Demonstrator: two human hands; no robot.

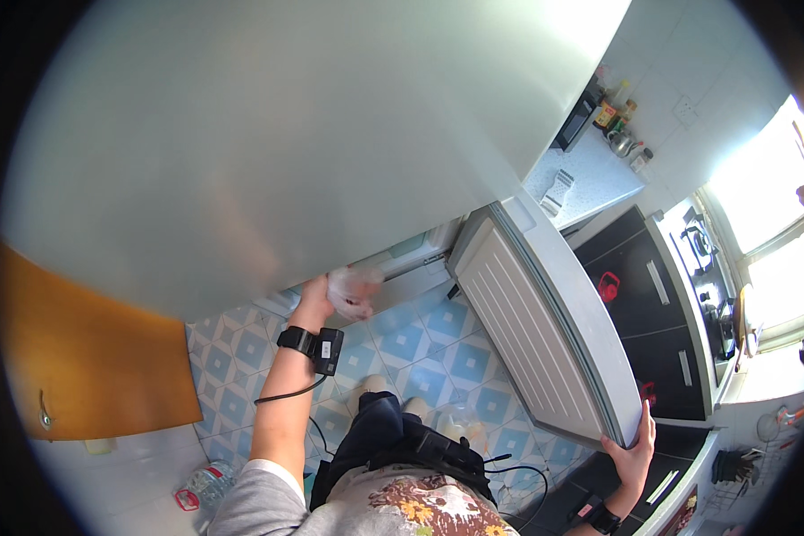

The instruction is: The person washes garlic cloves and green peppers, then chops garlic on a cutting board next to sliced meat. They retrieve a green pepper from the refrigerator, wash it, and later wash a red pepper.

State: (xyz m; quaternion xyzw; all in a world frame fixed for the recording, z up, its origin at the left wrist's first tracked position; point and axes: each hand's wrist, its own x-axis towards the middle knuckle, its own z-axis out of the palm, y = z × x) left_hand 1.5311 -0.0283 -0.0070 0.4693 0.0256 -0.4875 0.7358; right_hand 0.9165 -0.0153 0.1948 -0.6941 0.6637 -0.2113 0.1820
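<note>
My left hand (316,296) is at the open lower compartment of a refrigerator, its fingertips partly hidden by the upper part. It grips a clear plastic bag (352,295) with something pinkish inside, too blurred to name. The bag hangs in front of the compartment's lower front edge. On the right, my right hand (633,449) holds the outer corner of the swung-open lower refrigerator door (529,321), thumb on the inner side and fingers on the outer face. The pale upper refrigerator door (295,147) fills the top of the view.
A clear plastic bag (461,425) lies on the tiled floor (402,342) near my feet. A large plastic bottle (211,484) stands lower left, below a wooden door (100,348). Right are dark cabinets (643,288), a gas stove (707,268), and a counter (593,181) with a grater (558,192).
</note>
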